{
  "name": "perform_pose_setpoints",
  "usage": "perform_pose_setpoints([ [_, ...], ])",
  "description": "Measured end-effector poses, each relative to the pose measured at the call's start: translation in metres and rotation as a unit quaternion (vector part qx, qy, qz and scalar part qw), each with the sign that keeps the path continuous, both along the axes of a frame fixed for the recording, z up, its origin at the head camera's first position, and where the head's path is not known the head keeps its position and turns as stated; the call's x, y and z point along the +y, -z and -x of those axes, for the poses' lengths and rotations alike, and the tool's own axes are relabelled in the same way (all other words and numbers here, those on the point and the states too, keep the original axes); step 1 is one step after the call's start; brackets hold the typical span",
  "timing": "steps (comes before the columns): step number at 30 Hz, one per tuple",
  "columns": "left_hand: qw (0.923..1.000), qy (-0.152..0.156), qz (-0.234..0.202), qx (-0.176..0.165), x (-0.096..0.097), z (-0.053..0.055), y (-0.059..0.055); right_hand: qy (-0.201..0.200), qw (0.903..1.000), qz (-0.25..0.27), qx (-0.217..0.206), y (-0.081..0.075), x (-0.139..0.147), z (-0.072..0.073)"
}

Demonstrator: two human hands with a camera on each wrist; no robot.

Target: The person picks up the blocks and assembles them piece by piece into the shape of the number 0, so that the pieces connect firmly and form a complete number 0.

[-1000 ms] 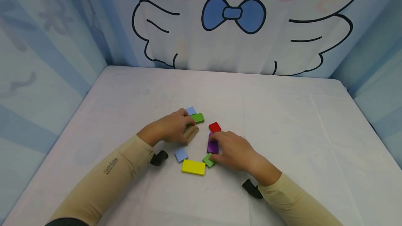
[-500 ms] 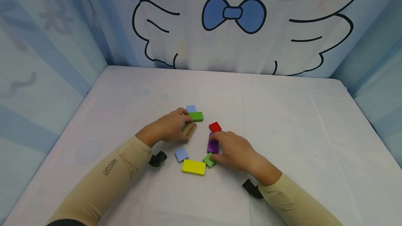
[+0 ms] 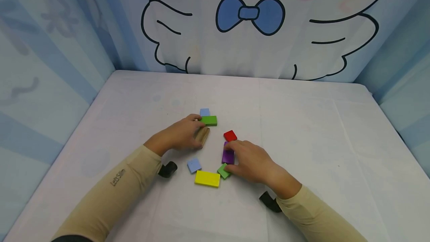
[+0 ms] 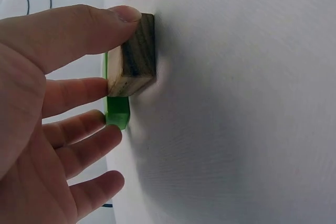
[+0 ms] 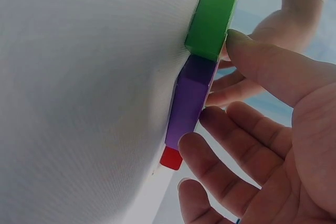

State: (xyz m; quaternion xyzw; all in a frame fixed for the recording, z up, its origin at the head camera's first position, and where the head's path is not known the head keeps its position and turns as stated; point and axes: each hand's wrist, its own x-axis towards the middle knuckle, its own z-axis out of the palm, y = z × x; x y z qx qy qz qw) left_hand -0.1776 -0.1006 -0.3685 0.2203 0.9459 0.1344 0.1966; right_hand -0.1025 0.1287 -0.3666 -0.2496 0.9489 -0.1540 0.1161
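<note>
My left hand (image 3: 181, 133) pinches a brown wooden block (image 4: 139, 51) between thumb and index finger, close over the table. Its other fingers reach to a long green block (image 3: 209, 121), which has a light blue block (image 3: 204, 112) against its far side. To the right, my right hand (image 3: 252, 161) rests with loosely bent fingers at a purple block (image 5: 190, 100), its thumb at a small green block (image 5: 211, 22). A red block (image 3: 230, 135) sits at the purple block's far end. Nearer me lie a yellow block (image 3: 207, 179) and another light blue block (image 3: 193, 165).
A white cloth covers the table (image 3: 319, 133). Behind it hangs a printed curtain (image 3: 250, 47) with a blue bow tie, and more patterned cloth (image 3: 40, 85) stands along the left side. Black bands with small mounts (image 3: 168, 169) show at the wrists.
My left hand has moved slightly away from me with the wooden block. The long green block and far light blue block have shifted the same way and straightened. My right hand has stayed put.
</note>
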Motion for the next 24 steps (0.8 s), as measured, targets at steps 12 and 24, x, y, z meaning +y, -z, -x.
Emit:
perform_pose_setpoints([
  [12, 0.9995, -0.028, -0.01, 0.012, -0.004, -0.002, 0.002, 0.004, 1.0, 0.001, -0.004, 0.0, 0.0, -0.001],
  [24, 0.9934, -0.025, -0.109, -0.023, -0.017, -0.002, 0.012, 0.01, 0.9999, 0.0, -0.013, -0.001, -0.001, 0.001],
])
